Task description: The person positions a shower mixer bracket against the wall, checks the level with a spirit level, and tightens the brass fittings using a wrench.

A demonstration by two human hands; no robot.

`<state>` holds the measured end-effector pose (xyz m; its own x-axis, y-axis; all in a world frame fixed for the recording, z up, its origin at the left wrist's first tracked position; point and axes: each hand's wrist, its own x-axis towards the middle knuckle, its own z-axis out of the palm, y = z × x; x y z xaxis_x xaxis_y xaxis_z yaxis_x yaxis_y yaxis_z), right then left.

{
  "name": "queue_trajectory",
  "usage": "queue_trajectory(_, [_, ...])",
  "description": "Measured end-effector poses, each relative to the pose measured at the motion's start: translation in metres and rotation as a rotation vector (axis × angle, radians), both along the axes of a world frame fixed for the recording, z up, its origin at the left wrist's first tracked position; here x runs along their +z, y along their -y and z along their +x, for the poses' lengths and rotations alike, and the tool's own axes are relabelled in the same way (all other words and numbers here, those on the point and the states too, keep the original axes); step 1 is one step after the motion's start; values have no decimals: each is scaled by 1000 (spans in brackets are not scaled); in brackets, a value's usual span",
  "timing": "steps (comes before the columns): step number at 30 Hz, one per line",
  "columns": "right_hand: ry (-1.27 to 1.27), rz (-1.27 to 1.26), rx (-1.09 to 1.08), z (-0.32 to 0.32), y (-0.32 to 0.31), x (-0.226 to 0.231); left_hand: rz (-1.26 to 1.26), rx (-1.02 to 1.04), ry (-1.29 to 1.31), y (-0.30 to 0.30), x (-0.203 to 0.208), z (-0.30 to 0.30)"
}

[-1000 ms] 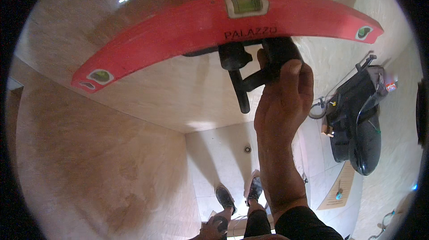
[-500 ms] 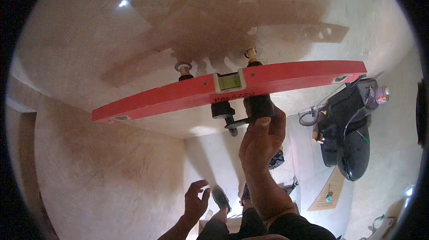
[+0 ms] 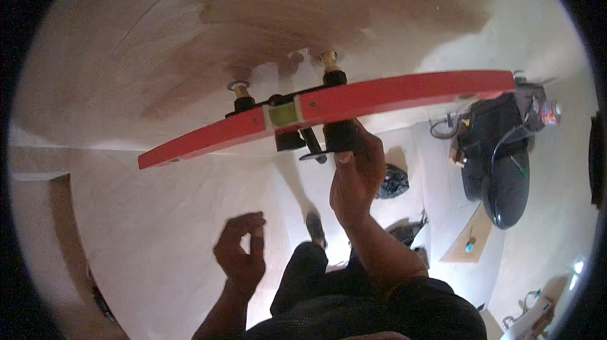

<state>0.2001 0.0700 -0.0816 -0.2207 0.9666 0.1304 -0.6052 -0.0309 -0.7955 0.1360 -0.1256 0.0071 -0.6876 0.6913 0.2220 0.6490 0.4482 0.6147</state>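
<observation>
A long red spirit level point(image 3: 411, 96) lies across the top of a black wall mixer tap point(image 3: 341, 136), its left end lower than its right in the picture. The tap's two black connectors meet brass pipe fittings point(image 3: 329, 61) that stick out of the wall; the left one has a round metal ring point(image 3: 239, 86). My right hand point(image 3: 357, 182) is closed round the tap's right-hand knob from below, thumb on its near face. My left hand point(image 3: 240, 251) hangs in the air below the level, fingers bent and apart from the thumb, holding nothing.
A black toilet point(image 3: 502, 182) with hoses stands at the right, a clear container point(image 3: 547, 113) on top. Near it on the floor lie a black plastic bag point(image 3: 393, 182) and a cardboard piece point(image 3: 468, 245). A sink point(image 3: 528, 318) shows at lower right. Damp brown patches mark the wall.
The view has shifted, so the tap and level sit further left and higher. My left hand has risen and moved left. My right hand keeps its grip on the tap.
</observation>
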Motion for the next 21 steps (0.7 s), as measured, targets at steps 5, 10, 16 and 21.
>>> queue_trajectory(5, [8, -67, -25, 1, -2, 8, 53, -63, -433, -34, 64, -42])
queue_trajectory(10, [88, -106, 19, 8, 3, 7, 29, -351, -424, -85, 97, -83])
queue_trajectory(16, [75, -185, 21, 11, 5, 16, -237, -564, -186, -123, 113, -93])
queue_trajectory(21, [37, -165, 48, 7, 6, 10, -321, -621, -213, -130, 105, -104])
